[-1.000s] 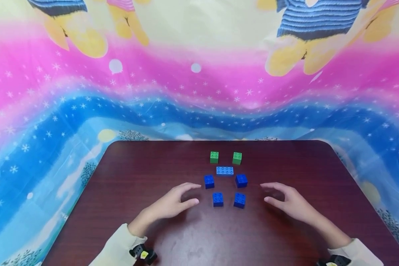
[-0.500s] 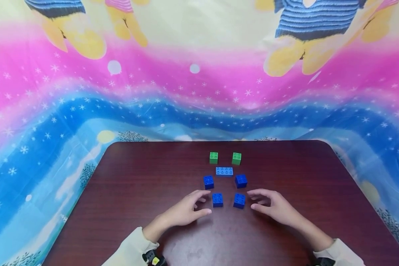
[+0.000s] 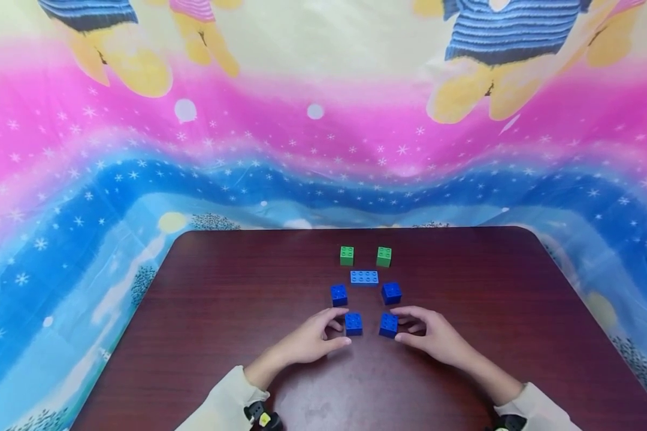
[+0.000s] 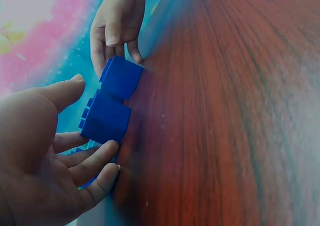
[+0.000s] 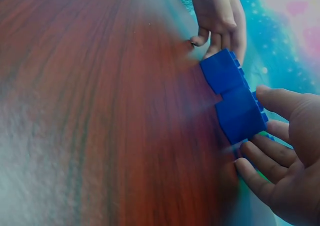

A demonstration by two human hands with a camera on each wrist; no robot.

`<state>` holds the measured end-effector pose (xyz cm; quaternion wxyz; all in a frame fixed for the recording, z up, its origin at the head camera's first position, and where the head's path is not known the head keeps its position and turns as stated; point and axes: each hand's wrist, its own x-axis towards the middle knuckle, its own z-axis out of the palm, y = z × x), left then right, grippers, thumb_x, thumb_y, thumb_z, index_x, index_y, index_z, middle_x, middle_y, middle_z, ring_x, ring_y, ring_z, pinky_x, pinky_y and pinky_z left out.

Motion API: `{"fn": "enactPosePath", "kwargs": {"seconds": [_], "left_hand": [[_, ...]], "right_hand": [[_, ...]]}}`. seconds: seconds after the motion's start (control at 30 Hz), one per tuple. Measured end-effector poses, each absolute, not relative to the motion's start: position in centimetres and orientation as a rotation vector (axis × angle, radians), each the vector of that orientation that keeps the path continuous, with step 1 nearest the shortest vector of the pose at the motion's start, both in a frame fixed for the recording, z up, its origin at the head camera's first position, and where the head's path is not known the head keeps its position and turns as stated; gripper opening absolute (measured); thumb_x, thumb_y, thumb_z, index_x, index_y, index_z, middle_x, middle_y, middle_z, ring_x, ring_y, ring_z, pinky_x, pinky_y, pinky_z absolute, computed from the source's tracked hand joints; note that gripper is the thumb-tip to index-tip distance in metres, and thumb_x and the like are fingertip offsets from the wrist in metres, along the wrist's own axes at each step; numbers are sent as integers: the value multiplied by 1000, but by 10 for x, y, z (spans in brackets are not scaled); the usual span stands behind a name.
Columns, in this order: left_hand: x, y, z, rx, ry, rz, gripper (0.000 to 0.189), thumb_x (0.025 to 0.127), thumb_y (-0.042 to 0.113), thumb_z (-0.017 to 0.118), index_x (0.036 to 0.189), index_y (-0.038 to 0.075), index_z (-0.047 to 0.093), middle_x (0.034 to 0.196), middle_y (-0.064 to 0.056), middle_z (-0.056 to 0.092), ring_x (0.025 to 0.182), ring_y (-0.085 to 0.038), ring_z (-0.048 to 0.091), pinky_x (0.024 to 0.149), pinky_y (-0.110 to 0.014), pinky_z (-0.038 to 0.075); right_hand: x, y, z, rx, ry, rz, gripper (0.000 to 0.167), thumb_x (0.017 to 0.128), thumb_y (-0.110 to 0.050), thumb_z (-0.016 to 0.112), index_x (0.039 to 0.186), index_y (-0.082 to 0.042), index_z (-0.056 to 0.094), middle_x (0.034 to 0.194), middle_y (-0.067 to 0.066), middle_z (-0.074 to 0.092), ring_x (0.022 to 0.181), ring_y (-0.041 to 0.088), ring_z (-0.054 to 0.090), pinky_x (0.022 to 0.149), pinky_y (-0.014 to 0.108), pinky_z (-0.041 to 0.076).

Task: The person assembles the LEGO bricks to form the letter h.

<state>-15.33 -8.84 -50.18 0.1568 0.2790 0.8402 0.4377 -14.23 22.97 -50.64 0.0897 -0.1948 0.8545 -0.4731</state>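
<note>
Two dark blue square bricks stand side by side in the front row. My left hand reaches around the left front brick from the left, thumb and fingers spread about it. In the left wrist view the thumb is apart from this brick, while fingertips lie at its far side; whether they touch it is unclear. My right hand is around the right front brick from the right, its thumb close to the near corner. In the right wrist view that brick sits between the thumb and relaxed fingers.
Behind stand two more dark blue bricks, a left one and a right one. Farther back lie a light blue long brick and two green bricks. A patterned cloth hangs beyond the dark wooden table.
Both hands have moved inward and toward the near side of the table, coming up to the two front blue bricks. The bricks stand where they stood.
</note>
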Motion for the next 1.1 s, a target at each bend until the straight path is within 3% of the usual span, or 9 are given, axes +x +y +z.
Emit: {"fn": "enactPosePath", "kwargs": {"seconds": [0.1, 0.17, 0.33, 0.5, 0.83, 1.1], "left_hand": [[-154, -86, -504, 785, 2377, 1305, 59, 97, 25, 73, 145, 2, 50, 128, -14, 62, 88, -16, 67, 63, -23, 54], [-155, -85, -506, 780, 2376, 1330, 56, 96, 22, 74, 144, 2, 52, 125, -14, 63, 85, -17, 66, 60, -23, 54], [-158, -82, -510, 783, 2383, 1413, 47, 93, 14, 77, 134, 1, 60, 119, -14, 68, 98, -25, 69, 69, -22, 53], [-162, -77, -514, 689, 2362, 1521, 38, 88, 10, 81, 123, 1, 68, 111, -11, 71, 91, -22, 70, 77, -24, 56], [-163, -72, -521, 632, 2393, 1580, 35, 82, 10, 86, 114, 3, 73, 102, -8, 73, 81, -13, 69, 72, -23, 56], [-164, -69, -519, 614, 2506, 1468, 36, 79, 22, 89, 111, 13, 76, 91, 0, 75, 75, -3, 65, 69, -22, 53]], "right_hand": [[-142, 227, -508, -607, 2556, -1405, 45, 91, -24, 79, 132, -9, 66, 130, 15, 65, 103, 27, 67, 83, 33, 58], [-143, 226, -510, -613, 2572, -1403, 45, 90, -23, 80, 131, -11, 66, 129, 13, 65, 101, 26, 67, 82, 32, 58], [-143, 223, -515, -594, 2625, -1386, 43, 88, -23, 82, 128, -14, 68, 124, 8, 68, 96, 20, 65, 77, 29, 56], [-145, 219, -519, -580, 2674, -1369, 42, 87, -25, 84, 125, -16, 70, 114, 3, 70, 86, 15, 62, 71, 27, 53], [-146, 218, -521, -544, 2657, -1379, 37, 91, -21, 79, 126, -17, 70, 108, 2, 69, 81, 10, 59, 67, 26, 52], [-147, 217, -521, -507, 2669, -1358, 38, 92, -19, 78, 129, -15, 69, 107, 3, 70, 79, 10, 59, 66, 26, 52]]}}
